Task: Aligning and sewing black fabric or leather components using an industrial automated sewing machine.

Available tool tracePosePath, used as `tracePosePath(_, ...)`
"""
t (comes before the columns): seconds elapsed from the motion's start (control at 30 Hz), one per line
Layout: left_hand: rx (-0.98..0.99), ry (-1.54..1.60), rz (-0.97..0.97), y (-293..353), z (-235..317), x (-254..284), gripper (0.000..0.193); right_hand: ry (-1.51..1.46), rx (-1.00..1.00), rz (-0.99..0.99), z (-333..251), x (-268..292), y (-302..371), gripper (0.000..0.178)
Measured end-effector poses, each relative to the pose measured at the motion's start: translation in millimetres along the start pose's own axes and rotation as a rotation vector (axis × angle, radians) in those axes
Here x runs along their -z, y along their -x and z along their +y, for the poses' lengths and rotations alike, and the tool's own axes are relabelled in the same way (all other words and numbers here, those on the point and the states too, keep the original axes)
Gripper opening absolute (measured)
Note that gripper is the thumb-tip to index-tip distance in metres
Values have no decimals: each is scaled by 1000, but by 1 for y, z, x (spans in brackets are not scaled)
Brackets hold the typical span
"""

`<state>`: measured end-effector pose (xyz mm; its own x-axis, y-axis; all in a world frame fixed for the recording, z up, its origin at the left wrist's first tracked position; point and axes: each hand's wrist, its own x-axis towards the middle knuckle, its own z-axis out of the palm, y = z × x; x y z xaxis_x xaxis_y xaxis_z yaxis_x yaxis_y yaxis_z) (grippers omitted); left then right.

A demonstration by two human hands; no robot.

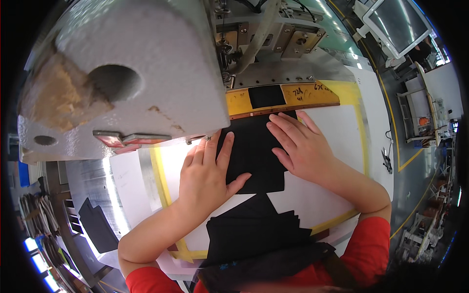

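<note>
A black fabric piece (pixel 254 151) lies flat on the white work surface, its far edge against a yellow template bar (pixel 308 96) with handwriting on it. My left hand (pixel 205 166) rests on the fabric's left side, fingers stretched forward and thumb out; its fingertips are partly hidden under the machine head. On the right side of the same piece lies my right hand (pixel 300 144), fingers spread, the tips near the bar. A small black patch (pixel 266 96) sits on the bar. Nearer to me, a fanned pile of black fabric pieces (pixel 254 227) lies at the table's front.
The grey sewing machine head (pixel 146 73) fills the upper left, close above my left hand. Metal clamp parts (pixel 298 41) stand behind the bar. Yellow tape (pixel 364 136) borders the white surface. Thread snips (pixel 387 161) lie at right; more black pieces (pixel 97 227) lie at left.
</note>
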<state>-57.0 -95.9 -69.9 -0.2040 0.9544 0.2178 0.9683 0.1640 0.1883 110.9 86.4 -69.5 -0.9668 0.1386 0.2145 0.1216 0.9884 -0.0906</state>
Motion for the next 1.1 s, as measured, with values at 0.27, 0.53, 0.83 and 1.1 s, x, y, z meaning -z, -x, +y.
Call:
tracePosePath(0.27, -24, -44, 3, -2, 1, 0, 78, 21, 8, -6, 2, -1, 1, 52)
tracePosePath(0.53, -18, -82, 18, -2, 2, 5, 74, 48, 68, 15, 4, -3, 0, 51)
tracePosePath(0.83, -18, -136, 50, -2, 6, 8, 75, 15, 92, 49, 6, -3, -1, 52)
tracePosePath(1.1, 56, -105, 26, -2, 13, 15, 74, 63, 163, 74, 9, 3, -2, 50)
